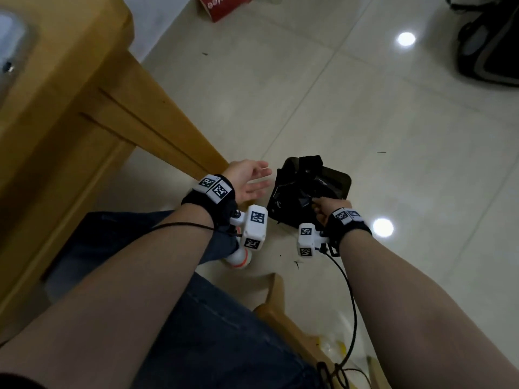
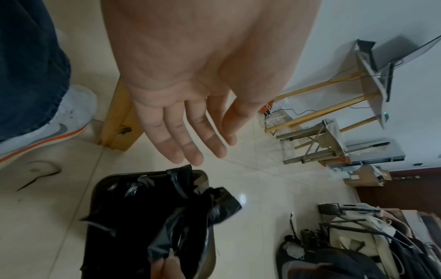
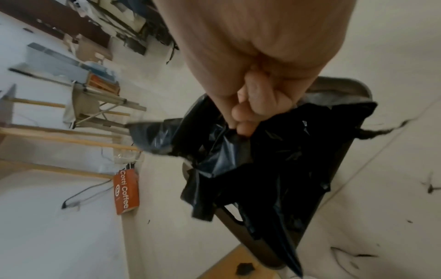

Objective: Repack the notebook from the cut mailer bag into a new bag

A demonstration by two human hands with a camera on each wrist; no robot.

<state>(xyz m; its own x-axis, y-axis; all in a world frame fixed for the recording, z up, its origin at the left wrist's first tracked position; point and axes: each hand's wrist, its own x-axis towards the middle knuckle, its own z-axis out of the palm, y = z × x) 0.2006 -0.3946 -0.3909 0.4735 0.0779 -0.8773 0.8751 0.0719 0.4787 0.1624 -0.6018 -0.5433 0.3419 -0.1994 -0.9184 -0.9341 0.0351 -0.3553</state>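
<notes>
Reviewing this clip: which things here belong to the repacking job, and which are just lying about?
Job:
- crumpled black plastic bag, gripped by the right hand
- left hand, empty
- bin beneath the bag

Lying about:
- orange coffee carton
- backpack
- wooden table

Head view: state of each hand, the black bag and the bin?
left hand: open, fingers straight, holds nothing
right hand: grips the black bag
black bag: crumpled, held over the bin
bin: upright on the floor, lined with black plastic

Left hand [image 1: 248, 179] palm up, fingers [image 2: 190, 139] straight, right hand [image 1: 327, 209] fingers [image 3: 248, 113] curled tight, both forearms extended
</notes>
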